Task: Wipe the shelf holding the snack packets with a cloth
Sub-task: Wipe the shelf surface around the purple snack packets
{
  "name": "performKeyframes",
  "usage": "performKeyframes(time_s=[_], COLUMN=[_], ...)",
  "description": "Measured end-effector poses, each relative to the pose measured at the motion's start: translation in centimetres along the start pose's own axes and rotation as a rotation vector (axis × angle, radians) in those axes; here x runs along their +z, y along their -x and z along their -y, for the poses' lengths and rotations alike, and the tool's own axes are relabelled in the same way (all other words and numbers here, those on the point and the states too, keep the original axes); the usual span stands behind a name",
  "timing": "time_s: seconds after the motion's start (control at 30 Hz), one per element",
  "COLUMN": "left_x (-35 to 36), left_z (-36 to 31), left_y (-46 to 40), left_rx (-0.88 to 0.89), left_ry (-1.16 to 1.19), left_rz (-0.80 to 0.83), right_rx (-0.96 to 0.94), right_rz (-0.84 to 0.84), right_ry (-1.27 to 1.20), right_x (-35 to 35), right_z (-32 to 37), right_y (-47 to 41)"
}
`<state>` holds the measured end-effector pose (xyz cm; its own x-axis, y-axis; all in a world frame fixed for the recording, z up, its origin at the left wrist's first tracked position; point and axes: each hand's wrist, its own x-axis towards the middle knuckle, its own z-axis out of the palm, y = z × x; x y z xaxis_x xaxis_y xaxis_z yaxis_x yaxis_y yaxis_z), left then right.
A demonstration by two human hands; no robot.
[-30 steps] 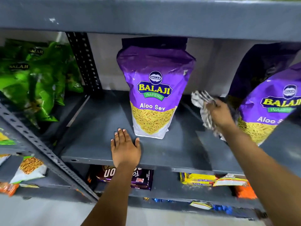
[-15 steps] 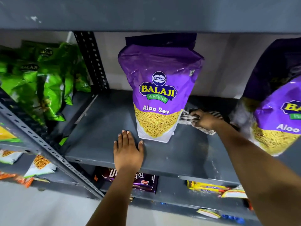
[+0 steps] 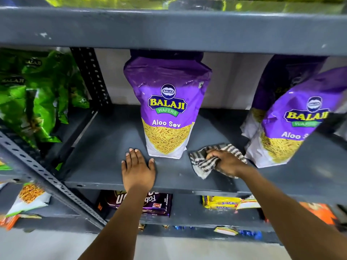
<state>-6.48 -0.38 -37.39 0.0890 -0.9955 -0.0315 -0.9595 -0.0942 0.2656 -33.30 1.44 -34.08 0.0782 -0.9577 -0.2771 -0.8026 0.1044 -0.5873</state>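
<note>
the right hand [image 3: 226, 163], clamped on the striped cloth [image 3: 204, 163], has dragged it from the shelf's [image 3: 105, 147] back toward the front edge, between the purple packets [image 3: 166, 109]; left hand [image 3: 138, 168] rests flat, fingers apart. wiping seems underway.

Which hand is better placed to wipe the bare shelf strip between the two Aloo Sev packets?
Right hand: it already grips the striped cloth there. Left hand lies flat, empty.
</note>
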Motion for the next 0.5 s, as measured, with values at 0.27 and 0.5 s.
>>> performKeyframes(time_s=[0.27,0.5], left_x=[0.1,0.1], left_z=[0.1,0.2], left_y=[-0.1,-0.1], left_rx=[0.009,0.009], left_ry=[0.012,0.014], left_rz=[-0.014,-0.001], right_rx=[0.115,0.237], right_rz=[-0.298,-0.189], right_ry=[-0.603,0.183], right_x=[-4.4,0.3], right_z=[3.2,1.5], right_y=[-1.0,-2.7])
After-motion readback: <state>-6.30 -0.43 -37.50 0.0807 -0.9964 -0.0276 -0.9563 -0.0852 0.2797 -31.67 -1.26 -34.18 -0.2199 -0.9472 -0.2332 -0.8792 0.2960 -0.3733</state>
